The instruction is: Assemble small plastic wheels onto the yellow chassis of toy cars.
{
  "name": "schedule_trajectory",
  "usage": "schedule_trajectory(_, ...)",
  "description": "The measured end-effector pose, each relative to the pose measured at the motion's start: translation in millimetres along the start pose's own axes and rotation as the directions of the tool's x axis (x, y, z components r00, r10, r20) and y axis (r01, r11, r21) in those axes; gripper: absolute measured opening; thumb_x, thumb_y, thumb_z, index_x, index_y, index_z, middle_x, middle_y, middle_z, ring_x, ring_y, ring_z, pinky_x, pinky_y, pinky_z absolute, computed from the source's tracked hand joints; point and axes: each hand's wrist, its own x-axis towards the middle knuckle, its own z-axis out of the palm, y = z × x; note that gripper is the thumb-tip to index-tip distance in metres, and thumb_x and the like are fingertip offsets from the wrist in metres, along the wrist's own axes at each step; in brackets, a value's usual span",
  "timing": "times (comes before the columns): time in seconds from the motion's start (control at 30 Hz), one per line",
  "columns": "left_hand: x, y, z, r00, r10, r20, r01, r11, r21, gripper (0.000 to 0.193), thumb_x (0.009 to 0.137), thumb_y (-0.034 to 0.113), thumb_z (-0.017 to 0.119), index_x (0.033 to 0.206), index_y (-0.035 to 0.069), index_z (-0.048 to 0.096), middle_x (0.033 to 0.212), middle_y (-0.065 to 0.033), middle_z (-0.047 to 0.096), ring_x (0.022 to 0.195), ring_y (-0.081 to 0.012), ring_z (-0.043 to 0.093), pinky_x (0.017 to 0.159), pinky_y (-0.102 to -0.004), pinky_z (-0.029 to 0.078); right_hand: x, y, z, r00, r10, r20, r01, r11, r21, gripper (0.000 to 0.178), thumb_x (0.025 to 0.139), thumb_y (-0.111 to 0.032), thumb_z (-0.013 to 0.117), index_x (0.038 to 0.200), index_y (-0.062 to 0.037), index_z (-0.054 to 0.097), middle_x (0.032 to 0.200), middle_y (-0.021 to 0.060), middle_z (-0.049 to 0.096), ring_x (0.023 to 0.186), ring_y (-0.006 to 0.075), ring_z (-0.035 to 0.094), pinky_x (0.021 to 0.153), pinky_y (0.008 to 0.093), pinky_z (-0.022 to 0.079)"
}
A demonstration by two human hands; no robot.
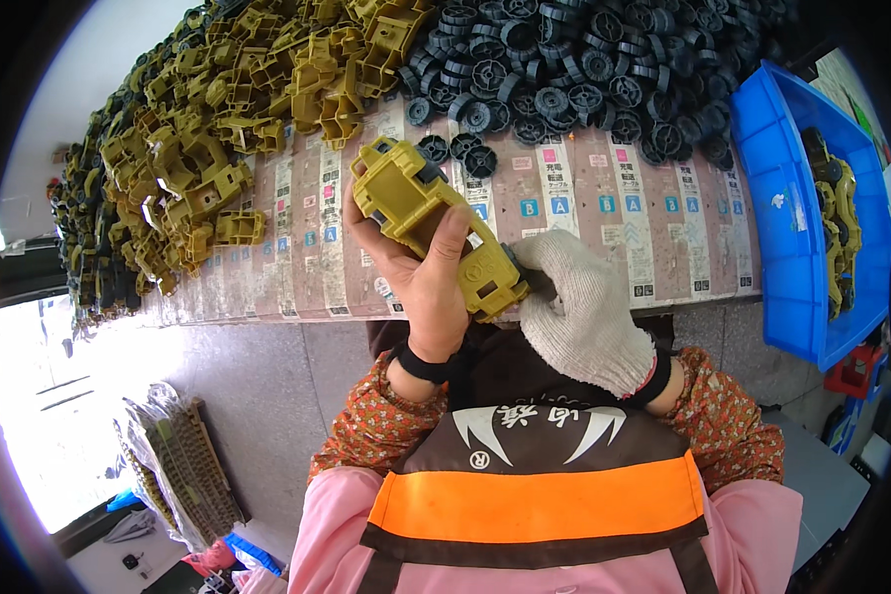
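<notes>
A mustard-yellow plastic toy truck body [406, 198] is tilted above the table's near edge, gripped by my bare left hand [421, 267] with the thumb across it. Dark wheels show at its far end, one of them a black wheel [428, 172] on the right side. My right hand [584, 312], in a white knitted glove, is closed at the truck's near right corner. Its fingers pinch a dark piece at the side that looks like a wheel, mostly hidden by the glove.
Loose black toy wheels [574, 79] are heaped at the back right. Yellow truck bodies [183, 173] pile up along the back left of the printed-paper-covered table [307, 267]. At the right, a blue bin [777, 198] holds several yellow pieces. A plastic-wrapped stack [173, 460] stands lower left.
</notes>
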Motion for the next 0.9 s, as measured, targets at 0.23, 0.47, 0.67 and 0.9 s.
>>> schedule_trajectory(0.23, -12, -7, 12, 0.972, 0.215, -0.094, -0.215, 0.977, 0.009, 0.1, 0.086, -0.008, 0.078, 0.164, 0.016, 0.02, 0.152, -0.0054, 0.042, 0.128, -0.0206, 0.053, 0.108, -0.0354, 0.048, 4, -26, -9, 0.992, 0.048, 0.113, -0.039, 0.996, -0.08, 0.04, 0.074, -0.005, 0.077, 0.112, 0.0001, 0.064, 0.098, 0.0212, 0.065, 0.086, 0.0388, 0.069, 0.07, 0.042, 0.057)
schedule_trajectory(0.47, 13, 21, 47, 0.901, 0.107, 0.42, 0.003, 0.967, -0.253, 0.108, 0.09, 0.005, 0.08, 0.166, 0.021, 0.005, 0.154, -0.0119, 0.039, 0.142, -0.0268, 0.044, 0.111, -0.0463, 0.047, 23, -25, -37, 0.992, 0.069, -0.11, -0.089, 0.977, -0.194, 0.059, 0.08, -0.01, 0.082, 0.132, -0.0002, 0.058, 0.117, 0.0174, 0.065, 0.104, 0.0298, 0.068, 0.092, 0.0388, 0.055)
schedule_trajectory(0.67, 95, 55, 26, 0.869, 0.001, 0.495, -0.133, 0.963, 0.232, 0.063, 0.088, 0.008, 0.08, 0.145, 0.012, 0.055, 0.139, -0.0125, 0.058, 0.13, -0.022, 0.056, 0.103, -0.0396, 0.052, -7, -9, -228, 0.835, -0.167, -0.524, -0.37, 0.535, -0.76, 0.043, 0.097, -0.02, 0.071, 0.134, -0.001, 0.059, 0.119, 0.0165, 0.066, 0.11, 0.0274, 0.066, 0.096, 0.0371, 0.052)
schedule_trajectory(0.9, 238, 28, -95, 0.908, 0.358, 0.217, -0.31, 0.226, 0.923, 0.07, 0.084, 0.029, 0.083, 0.146, 0.017, 0.052, 0.137, -0.0171, 0.062, 0.137, -0.0375, 0.05, 0.11, -0.0521, 0.041, -106, 68, -456, 0.471, 0.451, -0.758, -0.854, 0.447, -0.264, 0.039, 0.099, -0.026, 0.068, 0.126, 0.0007, 0.062, 0.106, 0.0131, 0.07, 0.097, 0.02, 0.067, 0.085, 0.0353, 0.052)
